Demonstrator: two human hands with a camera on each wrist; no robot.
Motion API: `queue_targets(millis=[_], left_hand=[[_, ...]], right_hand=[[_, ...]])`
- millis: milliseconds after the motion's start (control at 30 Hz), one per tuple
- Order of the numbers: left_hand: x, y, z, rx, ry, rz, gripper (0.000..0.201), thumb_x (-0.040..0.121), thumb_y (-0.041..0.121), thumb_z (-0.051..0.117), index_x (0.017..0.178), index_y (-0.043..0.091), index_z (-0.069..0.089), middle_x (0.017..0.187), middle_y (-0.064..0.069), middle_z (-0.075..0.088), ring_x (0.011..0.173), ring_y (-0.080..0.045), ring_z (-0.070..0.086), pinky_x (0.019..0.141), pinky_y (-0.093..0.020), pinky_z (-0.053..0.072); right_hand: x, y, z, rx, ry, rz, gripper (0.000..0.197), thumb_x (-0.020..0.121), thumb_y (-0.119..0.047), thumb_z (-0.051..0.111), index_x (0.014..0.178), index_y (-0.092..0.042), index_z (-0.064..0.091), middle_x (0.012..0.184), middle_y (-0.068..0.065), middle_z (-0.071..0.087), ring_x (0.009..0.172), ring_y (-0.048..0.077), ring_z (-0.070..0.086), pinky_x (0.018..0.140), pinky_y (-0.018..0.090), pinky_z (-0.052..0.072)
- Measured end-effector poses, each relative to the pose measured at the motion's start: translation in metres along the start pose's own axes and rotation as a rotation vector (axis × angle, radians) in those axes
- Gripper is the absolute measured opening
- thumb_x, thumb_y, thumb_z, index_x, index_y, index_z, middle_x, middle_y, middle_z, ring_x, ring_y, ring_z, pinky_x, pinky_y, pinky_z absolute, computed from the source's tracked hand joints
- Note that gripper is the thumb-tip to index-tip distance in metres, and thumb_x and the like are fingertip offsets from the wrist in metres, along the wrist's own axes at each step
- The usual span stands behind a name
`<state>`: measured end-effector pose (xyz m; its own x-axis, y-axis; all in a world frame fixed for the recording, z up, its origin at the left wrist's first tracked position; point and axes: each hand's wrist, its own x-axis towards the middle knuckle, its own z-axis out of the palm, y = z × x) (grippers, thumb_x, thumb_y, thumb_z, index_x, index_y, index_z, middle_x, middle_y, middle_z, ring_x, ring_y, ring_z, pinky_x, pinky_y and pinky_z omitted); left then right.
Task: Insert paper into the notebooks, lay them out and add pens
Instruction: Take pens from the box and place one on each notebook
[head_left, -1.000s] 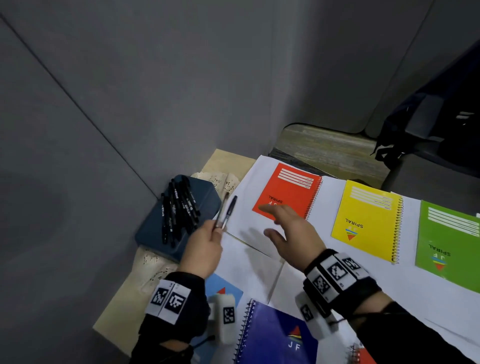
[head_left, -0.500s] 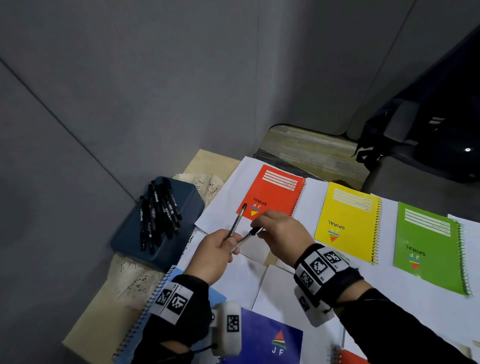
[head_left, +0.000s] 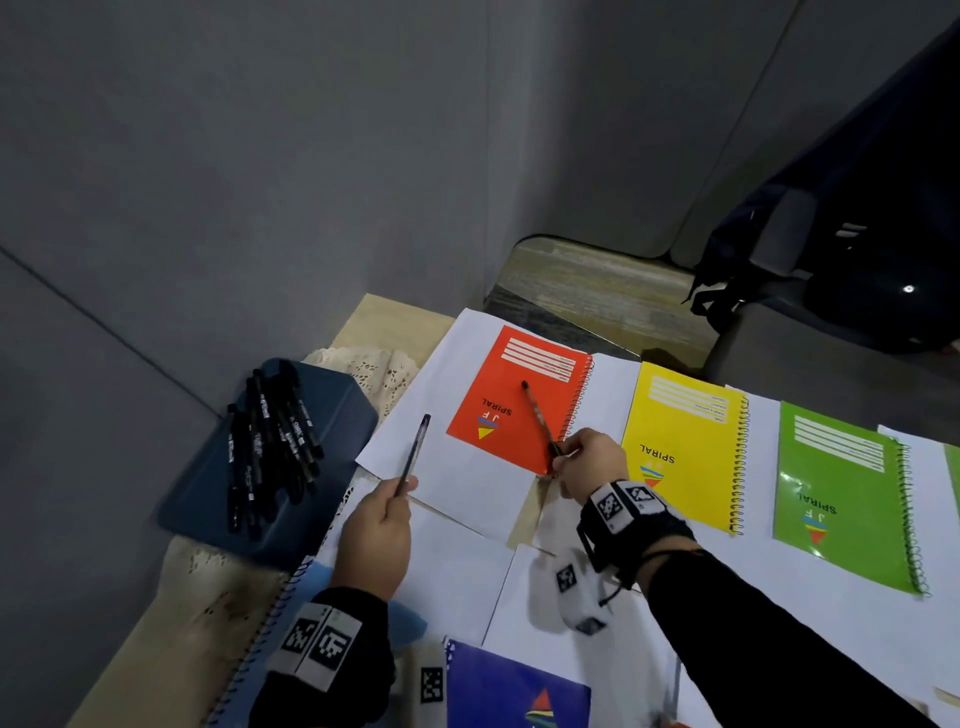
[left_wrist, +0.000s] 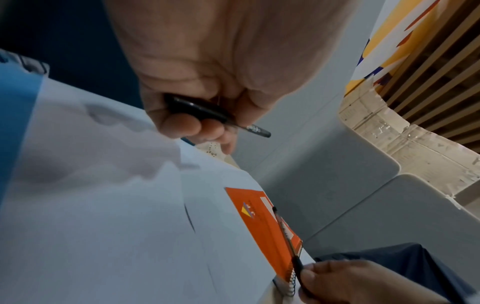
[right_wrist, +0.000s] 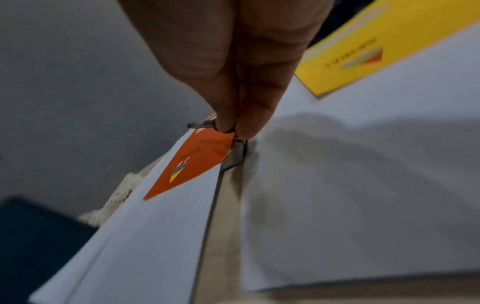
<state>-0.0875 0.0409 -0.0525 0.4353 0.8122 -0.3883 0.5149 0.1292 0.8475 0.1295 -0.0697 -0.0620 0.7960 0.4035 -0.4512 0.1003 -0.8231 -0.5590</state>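
Note:
A red spiral notebook (head_left: 511, 402) lies on a white sheet (head_left: 441, 457) at the table's back left, with a yellow notebook (head_left: 685, 441) and a green notebook (head_left: 841, 493) to its right. My right hand (head_left: 587, 462) pinches one end of a black pen (head_left: 540, 418) that slants across the red cover, near the notebook's lower right corner. In the left wrist view that pen (left_wrist: 284, 232) crosses the red notebook (left_wrist: 262, 224). My left hand (head_left: 379, 530) grips a second black pen (head_left: 413, 454) over the sheet, pointing away; the left wrist view shows that second pen (left_wrist: 207, 115) in curled fingers.
Several black pens (head_left: 270, 441) lie heaped on a dark blue case (head_left: 208, 499) at the left, over a lace cloth (head_left: 374, 364). A dark blue notebook (head_left: 514, 691) lies at the near edge. A grey wall stands behind; a dark bag (head_left: 857, 234) sits at right.
My right hand took one of the two pens from my left hand and carried it right, over the red notebook. The left hand keeps the other pen and has drawn back slightly.

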Motion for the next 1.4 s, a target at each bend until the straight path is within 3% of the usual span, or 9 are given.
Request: queue_targets(millis=[100, 167, 267, 400, 633, 833, 967, 1233, 1400], left_hand=[[0.001, -0.007, 0.005, 0.014, -0.054, 0.027, 0.03, 0.098, 0.009, 0.042, 0.109, 0.026, 0.064, 0.109, -0.013, 0.064, 0.092, -0.037, 0.057, 0.091, -0.049, 0.047], [0.0, -0.007, 0.006, 0.018, -0.1, 0.035, 0.033, 0.098, 0.012, 0.042, 0.103, 0.037, 0.063, 0.089, -0.007, 0.061, 0.068, -0.021, 0.051, 0.07, -0.042, 0.046], [-0.001, -0.006, 0.009, -0.012, -0.139, 0.019, 0.035, 0.099, 0.011, 0.042, 0.099, 0.041, 0.06, 0.069, 0.002, 0.048, 0.061, -0.016, 0.043, 0.062, -0.033, 0.04], [-0.004, -0.004, 0.015, 0.034, -0.178, 0.012, 0.027, 0.099, 0.012, 0.041, 0.102, 0.03, 0.061, 0.077, 0.002, 0.055, 0.065, -0.015, 0.049, 0.066, -0.028, 0.044], [0.013, -0.003, 0.031, 0.463, -0.175, 0.206, 0.035, 0.1, 0.013, 0.038, 0.134, 0.011, 0.047, 0.118, 0.001, 0.061, 0.112, -0.018, 0.054, 0.097, -0.03, 0.042], [0.016, -0.004, 0.045, 0.815, -0.168, 0.366, 0.016, 0.096, 0.022, 0.038, 0.102, 0.017, 0.052, 0.092, -0.002, 0.065, 0.087, -0.026, 0.061, 0.08, -0.04, 0.051], [0.002, 0.001, 0.05, 0.924, -0.178, 0.378, 0.015, 0.097, 0.025, 0.037, 0.099, 0.02, 0.05, 0.084, -0.001, 0.066, 0.082, -0.024, 0.061, 0.074, -0.036, 0.053], [0.0, 0.007, 0.052, 0.835, -0.168, 0.311, 0.017, 0.1, 0.027, 0.031, 0.103, 0.019, 0.046, 0.083, -0.002, 0.062, 0.083, -0.028, 0.061, 0.076, -0.039, 0.052], [-0.003, 0.015, 0.054, 0.378, -0.135, 0.225, 0.018, 0.1, 0.019, 0.038, 0.103, 0.018, 0.056, 0.094, -0.001, 0.064, 0.089, -0.02, 0.061, 0.078, -0.027, 0.051]], right_hand=[[0.012, -0.009, 0.006, 0.032, 0.039, 0.021, 0.016, 0.077, -0.007, 0.063, 0.075, -0.018, 0.053, 0.083, 0.011, 0.069, 0.078, 0.031, 0.068, 0.074, 0.041, 0.057], [0.016, -0.016, 0.007, -0.02, 0.031, -0.003, 0.009, 0.078, -0.009, 0.064, 0.081, -0.014, 0.057, 0.087, 0.01, 0.068, 0.082, 0.031, 0.066, 0.075, 0.037, 0.056], [0.02, -0.022, 0.005, -0.134, -0.006, -0.027, 0.012, 0.082, -0.015, 0.063, 0.093, -0.011, 0.063, 0.095, 0.008, 0.066, 0.092, 0.028, 0.063, 0.073, 0.028, 0.049], [0.024, -0.027, 0.008, -0.154, -0.037, -0.036, 0.014, 0.082, -0.02, 0.062, 0.092, -0.01, 0.064, 0.095, 0.01, 0.067, 0.087, 0.027, 0.062, 0.068, 0.027, 0.046], [0.032, -0.03, 0.013, -0.132, -0.035, -0.012, 0.023, 0.082, -0.03, 0.067, 0.091, -0.009, 0.069, 0.092, 0.008, 0.069, 0.083, 0.024, 0.062, 0.067, 0.026, 0.045], [0.031, -0.02, 0.003, -0.199, -0.036, -0.019, 0.019, 0.083, -0.031, 0.066, 0.085, -0.012, 0.066, 0.08, 0.002, 0.061, 0.077, 0.022, 0.058, 0.065, 0.025, 0.042], [0.031, -0.018, -0.001, -0.207, -0.048, -0.028, 0.022, 0.082, -0.033, 0.067, 0.09, -0.013, 0.067, 0.087, 0.003, 0.066, 0.08, 0.021, 0.06, 0.067, 0.025, 0.045], [0.026, -0.013, -0.005, -0.182, -0.052, -0.075, 0.026, 0.081, -0.043, 0.068, 0.083, -0.018, 0.063, 0.083, 0.0, 0.063, 0.081, 0.019, 0.06, 0.067, 0.026, 0.044], [0.008, -0.006, -0.018, 0.056, 0.023, -0.213, 0.004, 0.085, -0.02, 0.063, 0.081, -0.022, 0.062, 0.074, -0.001, 0.062, 0.071, 0.019, 0.058, 0.058, 0.025, 0.041]])
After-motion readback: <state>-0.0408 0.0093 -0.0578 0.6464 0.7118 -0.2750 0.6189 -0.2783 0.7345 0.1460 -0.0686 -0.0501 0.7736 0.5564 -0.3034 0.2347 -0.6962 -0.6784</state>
